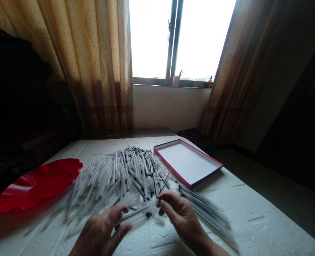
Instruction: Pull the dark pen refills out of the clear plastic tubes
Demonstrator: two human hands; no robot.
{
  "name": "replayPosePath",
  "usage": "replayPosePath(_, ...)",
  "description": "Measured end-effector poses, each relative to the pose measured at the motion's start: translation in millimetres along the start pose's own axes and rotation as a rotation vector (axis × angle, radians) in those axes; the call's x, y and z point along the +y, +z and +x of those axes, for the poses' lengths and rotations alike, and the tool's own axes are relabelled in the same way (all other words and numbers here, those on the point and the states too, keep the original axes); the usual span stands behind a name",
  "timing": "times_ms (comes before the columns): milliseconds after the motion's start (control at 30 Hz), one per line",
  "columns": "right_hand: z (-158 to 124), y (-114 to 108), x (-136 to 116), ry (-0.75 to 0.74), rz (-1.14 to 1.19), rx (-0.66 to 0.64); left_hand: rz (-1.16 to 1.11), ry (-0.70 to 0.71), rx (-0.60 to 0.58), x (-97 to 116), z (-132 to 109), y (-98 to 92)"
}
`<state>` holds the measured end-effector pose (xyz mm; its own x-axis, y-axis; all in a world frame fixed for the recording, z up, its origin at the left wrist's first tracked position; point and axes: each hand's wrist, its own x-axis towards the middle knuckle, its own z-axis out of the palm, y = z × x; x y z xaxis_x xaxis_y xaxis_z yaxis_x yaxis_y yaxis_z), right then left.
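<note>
A slim translucent plastic tube with a dark core lies slanted between my two hands. My left hand has its thumb and fingers around the tube's near left end. At the other end, my right hand pinches the tip between thumb and index finger; thin dark sticks rise just beyond those fingertips. Past both hands spreads a large loose pile of clear tubes mixed with thin black sticks. Beside my right hand lies a bundle of tubes with dark cores, fairly parallel.
A red wavy-rimmed tray stands on the left. A shallow white box lid with red and dark edges sits at the right back of the white-covered table. Behind are curtains and a window with a pink cup on its sill.
</note>
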<state>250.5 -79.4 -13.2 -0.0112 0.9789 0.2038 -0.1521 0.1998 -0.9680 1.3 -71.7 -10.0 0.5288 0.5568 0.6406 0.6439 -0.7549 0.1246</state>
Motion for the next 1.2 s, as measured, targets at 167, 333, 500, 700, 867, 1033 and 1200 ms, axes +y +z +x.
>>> replayPosePath(167,0.1,-0.8,-0.6,0.01,-0.026,-0.007,0.024,0.031,0.088,-0.6,2.4,-0.5)
replayPosePath(333,-0.7,1.2,-2.1,0.006,-0.03,0.006,0.025,0.007,0.042,-0.6,3.6,-1.7)
replayPosePath(500,-1.1,1.0,-1.4,0.007,-0.029,0.015,-0.025,-0.024,-0.005,-0.3,-2.5,1.5)
replayPosePath(700,-0.4,0.1,0.4,0.0,-0.038,0.021,-0.013,0.008,0.051,2.1,1.1,-0.7)
replayPosePath(867,-1.2,0.6,0.1,-0.023,-0.033,0.026,0.036,0.012,0.05,1.7,2.3,-1.3)
replayPosePath(1033,-0.8,-0.5,2.2,-0.017,-0.047,0.026,0.022,0.006,0.04,1.8,1.4,-0.5)
replayPosePath(1200,-1.4,-0.6,3.4,-0.027,-0.04,0.026,0.012,-0.006,0.056,2.2,1.7,0.7)
